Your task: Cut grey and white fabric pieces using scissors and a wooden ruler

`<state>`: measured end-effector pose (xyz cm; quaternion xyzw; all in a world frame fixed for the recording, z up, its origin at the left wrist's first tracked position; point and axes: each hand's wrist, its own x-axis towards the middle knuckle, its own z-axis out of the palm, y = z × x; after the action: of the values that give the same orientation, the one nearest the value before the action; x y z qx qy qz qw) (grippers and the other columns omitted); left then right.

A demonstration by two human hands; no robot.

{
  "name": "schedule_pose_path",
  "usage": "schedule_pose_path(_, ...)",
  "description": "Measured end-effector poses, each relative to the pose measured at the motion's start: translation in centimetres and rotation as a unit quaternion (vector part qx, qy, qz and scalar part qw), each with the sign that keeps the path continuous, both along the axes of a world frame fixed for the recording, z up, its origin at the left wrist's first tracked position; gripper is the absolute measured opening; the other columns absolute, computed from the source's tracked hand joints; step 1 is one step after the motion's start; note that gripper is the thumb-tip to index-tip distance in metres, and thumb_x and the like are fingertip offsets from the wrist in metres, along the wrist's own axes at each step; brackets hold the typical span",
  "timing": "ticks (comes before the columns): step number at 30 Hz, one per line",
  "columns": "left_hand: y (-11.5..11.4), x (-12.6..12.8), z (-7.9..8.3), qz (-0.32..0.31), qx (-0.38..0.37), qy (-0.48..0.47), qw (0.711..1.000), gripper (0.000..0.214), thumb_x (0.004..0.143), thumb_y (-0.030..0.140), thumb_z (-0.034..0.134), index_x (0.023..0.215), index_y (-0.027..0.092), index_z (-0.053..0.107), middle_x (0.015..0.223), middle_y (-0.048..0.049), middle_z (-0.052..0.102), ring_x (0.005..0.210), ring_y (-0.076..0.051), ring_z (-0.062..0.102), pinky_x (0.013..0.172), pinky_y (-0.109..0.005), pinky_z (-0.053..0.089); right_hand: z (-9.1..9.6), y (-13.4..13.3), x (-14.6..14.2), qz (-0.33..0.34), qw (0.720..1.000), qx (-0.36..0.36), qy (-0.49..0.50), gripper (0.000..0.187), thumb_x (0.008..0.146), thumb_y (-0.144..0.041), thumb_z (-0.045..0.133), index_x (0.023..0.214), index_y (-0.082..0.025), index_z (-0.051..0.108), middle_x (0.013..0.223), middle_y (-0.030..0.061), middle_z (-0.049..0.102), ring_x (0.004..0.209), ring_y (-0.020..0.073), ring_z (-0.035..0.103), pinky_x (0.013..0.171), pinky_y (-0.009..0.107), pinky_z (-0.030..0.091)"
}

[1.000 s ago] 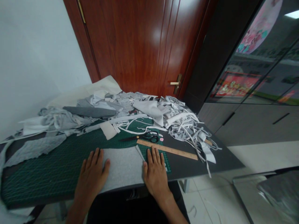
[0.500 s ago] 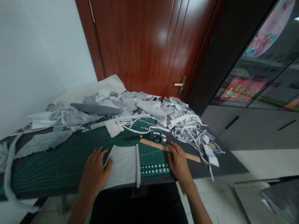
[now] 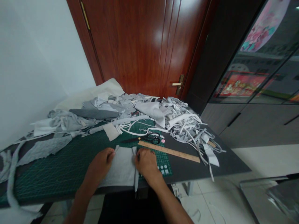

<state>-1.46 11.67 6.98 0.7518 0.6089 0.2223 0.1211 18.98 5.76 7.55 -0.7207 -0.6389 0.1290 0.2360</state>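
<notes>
A light grey piece of fabric (image 3: 122, 166) lies on the green cutting mat (image 3: 67, 165) at the table's front edge, with narrow folds along its left and right sides. My left hand (image 3: 102, 161) pinches its upper left corner between thumb and fingers. At the upper right, the curled fingers of my right hand (image 3: 146, 160) grip the folded edge. Just beyond the fabric are black-handled scissors (image 3: 151, 137), their blades pointing left. A wooden ruler (image 3: 170, 151) lies slantwise to the right of them, and a small pink piece (image 3: 163, 141) sits near the scissor handles.
Grey and white fabric scraps (image 3: 102, 107) are heaped along the back of the dark table (image 3: 187, 168). More strips (image 3: 187, 130) tangle at the right, some hanging toward the front. A long fabric strip (image 3: 11, 183) droops over the left edge. Behind stands a wooden door (image 3: 130, 46).
My right hand has left the ruler and moved left onto the fabric's right folded edge. My left hand has closed on the upper left corner. The view has shifted slightly.
</notes>
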Motion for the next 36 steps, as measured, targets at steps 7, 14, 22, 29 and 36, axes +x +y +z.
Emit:
schedule_pose_path(7,-0.2,-0.5,4.9,-0.077,0.183,-0.156,0.968,0.026,0.097,0.046,0.045,0.099,0.025,0.060,0.115,-0.0077,0.069,0.110,-0.028,0.065,0.101,-0.043,0.053,2.6,-0.4,5.1,0.201,0.915,0.276,0.217,0.008,0.099,-0.021,0.059,0.102,-0.021,0.066,0.106,0.0058,0.071,0.107,0.0216,0.064,0.097,0.035,0.049)
schedule_pose_path(14,-2.0,-3.8,0.1,-0.186,0.155,-0.065,0.968,0.037,0.100,0.037,0.041,0.082,0.028,0.073,0.130,-0.0054,0.070,0.125,-0.029,0.058,0.107,-0.047,0.049,-0.3,-4.0,8.3,0.276,0.926,0.209,0.152,0.026,0.103,-0.013,0.051,0.099,-0.025,0.074,0.121,0.0063,0.066,0.121,0.0209,0.060,0.106,0.038,0.047)
schedule_pose_path(22,-2.9,-2.7,-3.1,-0.106,0.123,-0.038,0.986,0.040,0.096,0.026,0.034,0.102,0.023,0.073,0.120,-0.0092,0.075,0.117,-0.025,0.067,0.106,-0.042,0.051,-3.0,-4.7,8.2,0.180,0.935,0.242,0.186,0.031,0.100,-0.011,0.045,0.104,-0.024,0.072,0.115,0.0071,0.070,0.115,0.0219,0.064,0.101,0.038,0.051)
schedule_pose_path(29,-4.2,3.1,-2.7,0.039,0.126,0.098,0.986,0.035,0.097,0.039,0.044,0.102,0.017,0.072,0.130,-0.0177,0.070,0.124,-0.037,0.061,0.106,-0.052,0.048,-4.4,-4.1,4.6,-0.096,0.978,0.186,-0.009,0.022,0.102,-0.028,0.050,0.107,-0.018,0.069,0.109,0.0171,0.069,0.105,0.0377,0.061,0.091,0.054,0.047)
schedule_pose_path(36,-3.2,4.5,-2.3,-0.007,0.062,-0.101,0.993,0.013,0.089,0.030,0.047,0.093,0.024,0.058,0.092,-0.0078,0.073,0.089,-0.027,0.071,0.084,-0.041,0.056,-4.4,-2.4,1.9,-0.059,0.977,0.200,0.051,0.015,0.090,-0.013,0.051,0.095,-0.021,0.063,0.098,0.0129,0.071,0.100,0.0323,0.065,0.089,0.045,0.049)
